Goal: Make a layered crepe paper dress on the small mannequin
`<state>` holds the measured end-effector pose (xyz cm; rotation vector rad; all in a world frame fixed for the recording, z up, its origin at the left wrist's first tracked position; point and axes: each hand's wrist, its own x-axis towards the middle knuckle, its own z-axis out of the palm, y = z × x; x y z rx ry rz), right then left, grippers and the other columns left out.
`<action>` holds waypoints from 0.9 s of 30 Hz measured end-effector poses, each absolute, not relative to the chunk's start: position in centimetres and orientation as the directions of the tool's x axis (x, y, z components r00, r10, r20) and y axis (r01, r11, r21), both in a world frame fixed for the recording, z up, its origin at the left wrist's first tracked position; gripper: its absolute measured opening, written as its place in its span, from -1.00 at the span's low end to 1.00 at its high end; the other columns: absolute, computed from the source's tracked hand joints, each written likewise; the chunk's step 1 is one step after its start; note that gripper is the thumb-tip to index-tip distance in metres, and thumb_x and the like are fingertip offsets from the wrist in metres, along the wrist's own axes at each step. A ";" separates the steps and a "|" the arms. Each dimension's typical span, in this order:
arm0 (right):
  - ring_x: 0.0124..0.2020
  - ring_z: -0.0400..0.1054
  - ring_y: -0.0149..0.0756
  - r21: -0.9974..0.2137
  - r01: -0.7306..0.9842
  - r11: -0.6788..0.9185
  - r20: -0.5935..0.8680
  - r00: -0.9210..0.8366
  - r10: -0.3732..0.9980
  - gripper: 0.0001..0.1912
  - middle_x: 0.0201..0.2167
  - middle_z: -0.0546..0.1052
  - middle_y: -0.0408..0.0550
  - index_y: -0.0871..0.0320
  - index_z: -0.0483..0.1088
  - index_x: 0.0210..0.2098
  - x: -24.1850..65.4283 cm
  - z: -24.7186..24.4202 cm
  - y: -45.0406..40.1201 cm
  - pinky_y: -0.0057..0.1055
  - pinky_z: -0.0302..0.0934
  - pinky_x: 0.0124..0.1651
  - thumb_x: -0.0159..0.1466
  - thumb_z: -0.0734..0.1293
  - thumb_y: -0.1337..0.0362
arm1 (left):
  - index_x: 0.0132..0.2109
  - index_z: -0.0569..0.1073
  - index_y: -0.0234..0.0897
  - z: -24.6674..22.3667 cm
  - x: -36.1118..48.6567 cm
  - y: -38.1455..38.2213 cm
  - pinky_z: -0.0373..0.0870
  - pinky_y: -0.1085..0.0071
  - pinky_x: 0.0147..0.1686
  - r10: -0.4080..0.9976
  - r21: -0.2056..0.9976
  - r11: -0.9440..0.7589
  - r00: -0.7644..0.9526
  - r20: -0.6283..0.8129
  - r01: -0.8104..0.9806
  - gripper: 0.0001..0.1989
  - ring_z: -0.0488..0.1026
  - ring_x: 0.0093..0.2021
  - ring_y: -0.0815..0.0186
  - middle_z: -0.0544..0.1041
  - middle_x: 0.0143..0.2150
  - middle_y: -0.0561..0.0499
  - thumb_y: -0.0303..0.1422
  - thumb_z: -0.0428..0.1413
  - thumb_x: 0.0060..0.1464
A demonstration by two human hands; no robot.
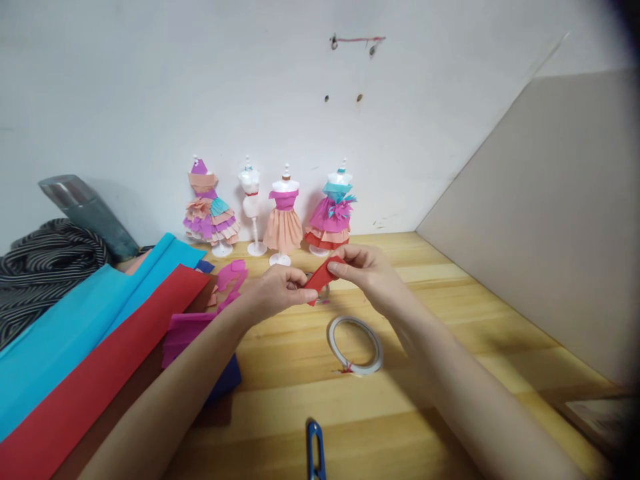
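Note:
Between my two hands, above the table, is a small folded strip of red crepe paper (323, 279). My left hand (280, 290) pinches its lower left end between thumb and finger. My right hand (364, 268) grips the upper right end the same way. Behind the strip, partly hidden, lies a small metal object, perhaps scissors (324, 293). A roll of white double-sided tape (379, 353) lies flat below my hands, with a red scrap at its near edge. Closer to me is a blue-handled tool (315, 447), cut off by the frame's bottom.
Several mini dress forms stand along the wall, including one in a peach skirt (283, 230) and a mostly bare one (253, 207). Blue (65, 333) and red paper sheets (105, 373), magenta paper (185, 333) and striped cloth (50, 267) cover the left. A pale panel (540, 220) bounds the right.

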<state>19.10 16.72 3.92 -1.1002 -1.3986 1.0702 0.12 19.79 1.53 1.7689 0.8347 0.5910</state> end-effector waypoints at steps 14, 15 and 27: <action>-0.55 0.27 -0.43 -0.979 -0.043 0.197 0.198 -0.006 0.980 -0.81 -0.61 0.44 -0.18 0.18 0.41 -0.58 19.5 3.5 17.4 -0.43 0.16 -0.40 -0.04 0.45 0.21 | -0.52 0.44 -0.33 1.9 0.4 19.6 0.05 0.49 -0.51 0.762 0.759 -0.543 0.590 0.267 0.358 -0.73 0.17 -0.53 0.47 0.28 -0.58 0.12 -0.29 0.05 0.06; -0.55 0.28 -0.43 -0.980 -0.047 0.193 0.193 -0.012 0.981 -0.81 -0.61 0.45 -0.18 0.18 0.41 -0.57 19.5 3.5 17.4 -0.42 0.17 -0.39 -0.03 0.44 0.20 | -0.49 0.46 -0.32 2.0 0.3 19.6 0.07 0.49 -0.49 0.760 0.753 -0.549 0.592 0.268 0.364 -0.75 0.20 -0.51 0.46 0.32 -0.56 0.11 -0.30 0.05 0.06; -0.35 0.39 -0.30 -0.333 0.521 0.786 0.870 -0.151 0.469 -0.86 -0.43 0.50 -0.06 0.13 0.43 -0.34 17.8 2.6 16.3 -0.31 0.31 -0.27 0.19 0.28 0.47 | -0.66 0.36 -0.31 3.1 0.6 19.0 0.10 0.48 -0.70 0.888 0.882 0.087 0.366 -0.280 0.462 -0.29 0.18 -0.78 0.45 0.30 -0.74 0.04 0.10 -0.28 0.16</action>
